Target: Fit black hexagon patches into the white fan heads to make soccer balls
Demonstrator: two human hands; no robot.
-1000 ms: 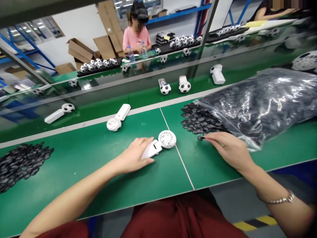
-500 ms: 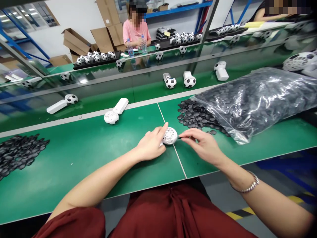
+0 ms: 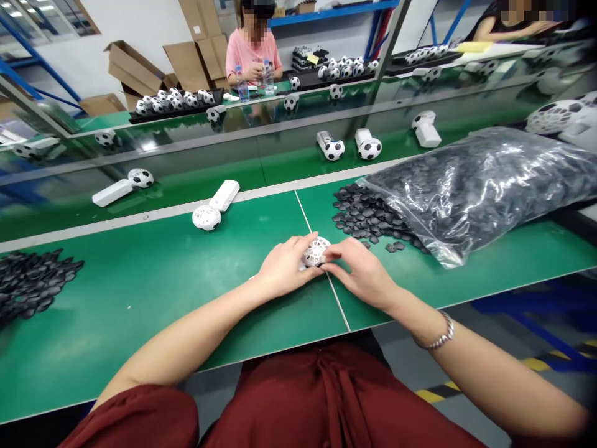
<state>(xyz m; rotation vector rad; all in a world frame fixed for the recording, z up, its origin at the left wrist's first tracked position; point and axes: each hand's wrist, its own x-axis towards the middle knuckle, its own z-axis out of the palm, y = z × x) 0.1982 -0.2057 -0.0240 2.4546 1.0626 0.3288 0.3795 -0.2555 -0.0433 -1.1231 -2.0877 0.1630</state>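
My left hand (image 3: 290, 264) is closed around a white football-shaped handheld fan (image 3: 316, 251) on the green bench, thumb below and fingers above its open-grille head. Most of its handle is hidden under that hand. My right hand (image 3: 357, 267) is pinched against the right side of the fan head. A small black plastic piece is between its fingertips, mostly covered by them. Loose black pieces (image 3: 368, 214) lie just beyond the right hand, spilling from a clear plastic bag (image 3: 489, 186). Another white fan (image 3: 206, 217) lies on the bench to the upper left.
A second heap of black pieces (image 3: 35, 283) is at the left. Beyond the bench edge, a green conveyor (image 3: 275, 168) carries several fans, some with black patches. Across it, a person in pink (image 3: 254, 56) works beside trays of football-patterned fans (image 3: 172, 102).
My right hand has moved left with the black piece, from just beside the fan head to touching it. My left hand still holds the fan. The camera view has shifted slightly.
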